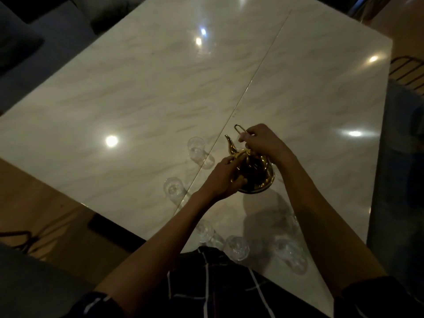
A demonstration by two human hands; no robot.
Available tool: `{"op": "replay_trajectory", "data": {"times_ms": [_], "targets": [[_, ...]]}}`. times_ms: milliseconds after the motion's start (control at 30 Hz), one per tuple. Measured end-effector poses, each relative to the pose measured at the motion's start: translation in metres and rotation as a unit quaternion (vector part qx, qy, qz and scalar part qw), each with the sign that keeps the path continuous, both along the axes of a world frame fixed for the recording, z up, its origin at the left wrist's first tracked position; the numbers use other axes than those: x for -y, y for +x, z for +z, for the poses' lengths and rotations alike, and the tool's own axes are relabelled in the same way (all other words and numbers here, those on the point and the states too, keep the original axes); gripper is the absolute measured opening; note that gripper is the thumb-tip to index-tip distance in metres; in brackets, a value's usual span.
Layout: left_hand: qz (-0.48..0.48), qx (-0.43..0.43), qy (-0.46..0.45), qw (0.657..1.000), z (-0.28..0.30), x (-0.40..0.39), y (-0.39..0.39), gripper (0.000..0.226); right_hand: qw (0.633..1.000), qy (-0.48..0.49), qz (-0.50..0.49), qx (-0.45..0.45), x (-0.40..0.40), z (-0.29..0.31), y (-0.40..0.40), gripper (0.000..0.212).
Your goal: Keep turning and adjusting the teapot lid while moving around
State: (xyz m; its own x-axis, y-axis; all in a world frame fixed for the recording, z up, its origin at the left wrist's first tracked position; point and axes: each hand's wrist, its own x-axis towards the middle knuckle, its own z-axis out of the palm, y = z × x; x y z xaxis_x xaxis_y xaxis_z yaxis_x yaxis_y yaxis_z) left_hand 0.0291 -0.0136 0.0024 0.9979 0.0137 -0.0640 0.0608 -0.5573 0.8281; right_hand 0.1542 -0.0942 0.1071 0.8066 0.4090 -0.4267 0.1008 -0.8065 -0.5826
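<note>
- Right hand (pixel 261 141) up top, fingers curled and pinching the thin wire handle (pixel 238 128) of the teapot (pixel 252 171), which loops up above the knuckles.
- Left hand (pixel 226 175) comes in from the near side, fingers curled against the pot's flank, thumb low by its base.
- The teapot: shiny gold metal, rounded belly, a curved spout (pixel 230 144) pointing away to the far left, a small knob on the lid just under the right hand.
- It sits in a gold saucer (pixel 267 183), upright as far as the dim light shows.
- Pot and saucer stand on the pale marble-look tabletop (pixel 137 92), just right of the seam running down it, toward the near edge.
- Clear glasses around it: one (pixel 198 150) just left of the spout, another (pixel 173 188) left of the left wrist.
- More glasses (pixel 237 246) cluster at the near edge, between the forearms.
- Bright lamp reflections dot the glossy top.
</note>
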Motion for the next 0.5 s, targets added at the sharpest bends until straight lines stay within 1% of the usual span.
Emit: {"op": "replay_trajectory", "data": {"times_ms": [167,300,500], "targets": [[0.044,-0.015,-0.009,0.999,-0.003,-0.016,-0.014,0.073,0.999,-0.005,0.039,0.004,-0.025,0.003,-0.011,0.033],[0.078,-0.005,-0.024,0.997,0.001,-0.024,-0.022,0.068,0.997,-0.021,0.066,0.018,-0.043,0.006,-0.015,0.032],[0.089,0.003,-0.033,0.995,0.006,-0.03,-0.026,0.067,0.994,-0.054,0.086,0.028,-0.063,0.013,-0.015,0.03]]}}
